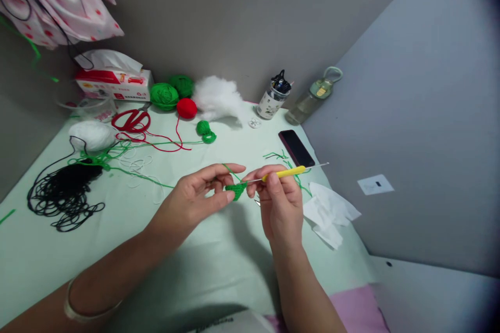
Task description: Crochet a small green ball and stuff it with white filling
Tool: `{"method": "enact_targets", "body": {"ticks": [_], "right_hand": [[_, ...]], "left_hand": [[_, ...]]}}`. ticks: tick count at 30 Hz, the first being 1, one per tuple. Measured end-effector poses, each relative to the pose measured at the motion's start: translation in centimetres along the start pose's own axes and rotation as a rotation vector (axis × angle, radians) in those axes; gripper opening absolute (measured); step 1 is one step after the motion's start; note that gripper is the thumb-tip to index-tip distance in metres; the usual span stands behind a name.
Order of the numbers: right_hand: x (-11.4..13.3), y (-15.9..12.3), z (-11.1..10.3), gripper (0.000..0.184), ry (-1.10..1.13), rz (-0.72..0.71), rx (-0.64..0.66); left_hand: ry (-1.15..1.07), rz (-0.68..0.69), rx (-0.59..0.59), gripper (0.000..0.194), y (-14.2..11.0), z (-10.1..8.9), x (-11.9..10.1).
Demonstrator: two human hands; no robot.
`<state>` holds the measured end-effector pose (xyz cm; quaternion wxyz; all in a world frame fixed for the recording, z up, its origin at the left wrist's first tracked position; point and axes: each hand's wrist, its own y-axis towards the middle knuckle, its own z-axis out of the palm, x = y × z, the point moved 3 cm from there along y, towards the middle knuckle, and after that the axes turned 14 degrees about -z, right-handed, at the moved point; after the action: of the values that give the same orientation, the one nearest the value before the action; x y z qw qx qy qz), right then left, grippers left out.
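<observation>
My left hand [197, 196] pinches a small green crocheted piece [236, 190] between thumb and fingers, with green yarn [133, 173] trailing left across the pale green table [117, 229]. My right hand [278, 199] grips a yellow-handled crochet hook [287, 172], whose metal tip points into the green piece. Both hands hover just above the table's middle.
Green yarn balls [164, 95], a red ball [186, 108], white stuffing [217, 97], red scissors [130, 120], a tissue box [114, 83], black yarn tangle [62, 192] and white yarn [91, 135] lie at left and back. A phone [296, 148], jar [272, 99], bottle [314, 96] and tissues [330, 210] sit right.
</observation>
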<state>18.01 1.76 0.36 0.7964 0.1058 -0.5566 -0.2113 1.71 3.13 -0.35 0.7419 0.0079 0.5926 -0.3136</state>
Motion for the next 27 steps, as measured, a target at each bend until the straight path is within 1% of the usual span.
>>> {"method": "enact_targets", "body": {"ticks": [5,8,12,17,20,23,25,27], "right_hand": [[0.1,-0.2,-0.1,0.02,-0.016,-0.023,0.065],[0.5,-0.4,-0.3,0.019,-0.119,-0.104,0.106],[1.2,-0.7,-0.2,0.02,-0.3,-0.233,0.172],[1.7,-0.9,0.0,0.022,-0.398,-0.31,0.237],[1.9,-1.1,0.3,0.023,-0.504,-0.456,0.327],[2.2,-1.4,0.5,0.027,-0.601,-0.619,0.417],[2.1,-1.7,0.6,0.028,-0.683,-0.677,0.44],[1.8,-2.2,0.6,0.032,-0.834,-0.728,0.449]], "left_hand": [[0.137,0.04,-0.052,0.029,-0.3,-0.2,-0.4],[0.213,0.043,-0.088,0.031,-0.4,-0.4,-0.5],[0.273,0.088,-0.121,0.033,-0.4,-0.5,-0.8],[0.275,0.144,-0.116,0.037,-0.3,-0.2,-1.0],[0.258,0.169,-0.133,0.038,-0.4,-0.1,-0.9],[0.254,0.203,-0.177,0.038,-0.6,-0.1,-0.8],[0.224,0.192,-0.212,0.038,-0.7,-0.1,-0.8],[0.116,0.14,-0.211,0.042,-0.7,0.1,-0.6]]}}
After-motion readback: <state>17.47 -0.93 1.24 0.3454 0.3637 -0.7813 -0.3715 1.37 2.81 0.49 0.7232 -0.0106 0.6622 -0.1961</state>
